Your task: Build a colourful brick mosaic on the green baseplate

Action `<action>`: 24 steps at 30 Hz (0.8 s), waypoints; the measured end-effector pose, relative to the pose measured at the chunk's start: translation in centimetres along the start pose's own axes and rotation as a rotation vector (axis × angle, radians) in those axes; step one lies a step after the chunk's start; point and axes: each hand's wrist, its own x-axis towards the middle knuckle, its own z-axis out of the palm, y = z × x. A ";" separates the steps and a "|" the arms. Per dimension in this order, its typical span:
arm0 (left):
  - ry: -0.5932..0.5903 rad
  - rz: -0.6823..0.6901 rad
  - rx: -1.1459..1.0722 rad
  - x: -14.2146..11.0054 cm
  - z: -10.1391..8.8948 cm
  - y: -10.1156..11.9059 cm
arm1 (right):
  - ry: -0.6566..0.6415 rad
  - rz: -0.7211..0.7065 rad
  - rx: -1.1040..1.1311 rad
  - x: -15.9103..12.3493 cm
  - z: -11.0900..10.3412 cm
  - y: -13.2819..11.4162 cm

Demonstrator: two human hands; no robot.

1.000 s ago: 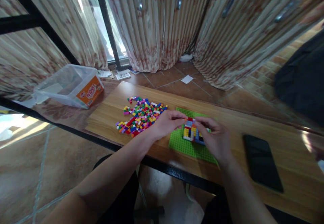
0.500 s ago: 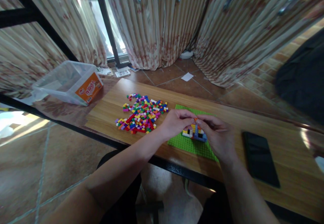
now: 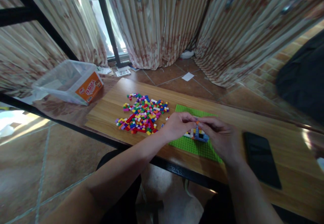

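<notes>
My left hand [image 3: 177,127] and my right hand [image 3: 223,137] meet over a green studded baseplate [image 3: 194,148]. Their fingertips are pinched together around a small orange brick [image 3: 197,122], on top of a little brick build [image 3: 201,137]. White, blue, yellow and black bricks show in the build's near side; the fingers cover its upper and left parts. The build stands on the baseplate. Left of my left hand spreads a pile of loose coloured bricks [image 3: 144,114].
A black phone [image 3: 262,160] lies on the wooden table [image 3: 106,111] to the right of my right hand. A clear plastic bin [image 3: 58,90] with an orange label stands beyond the table's left end. Curtains [image 3: 162,25] hang behind, and a paper [image 3: 187,76] lies on the floor.
Both hands stay pinched at the build's top. My left hand has shifted slightly right and down, covering more of the build's left side.
</notes>
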 end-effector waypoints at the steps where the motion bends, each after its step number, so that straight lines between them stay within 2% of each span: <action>1: -0.005 0.006 0.057 0.1 -0.1 -0.1 | -0.017 -0.001 -0.025 0.0 -0.3 0.1; 6: -0.042 0.021 0.416 0.1 -0.9 -0.3 | -0.127 -0.051 -0.255 -0.4 -1.8 1.0; 11: -0.095 0.026 0.686 -0.4 -0.9 0.3 | -0.193 -0.100 -0.379 -1.1 -2.1 1.1; 24: -0.121 0.055 0.762 -0.5 -0.9 0.7 | -0.264 -0.095 -0.399 -1.3 -0.7 1.0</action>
